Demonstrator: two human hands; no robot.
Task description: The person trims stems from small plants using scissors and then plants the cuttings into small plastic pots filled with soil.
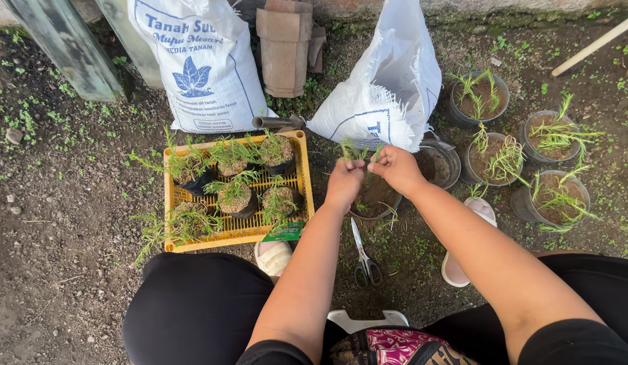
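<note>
Bare soil underfoot, both hands, left hand and right hand, pinch a seedling over a pot, white blue-printed sacks beyond, yellow crate to their left.

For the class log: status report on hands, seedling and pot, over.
Both hands, left and right, pinching a green seedling over a dark pot. Scissors on ground nearby, not obstructing.

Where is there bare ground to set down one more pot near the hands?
Bare soil lies left of the yellow plastic crate, and a smaller patch around the grey-handled scissors. It is crowded on the right, among the round dark pots with green seedlings, and behind, by the white woven sacks. Both hands, left hand and right hand, work over one dark pot.
</note>
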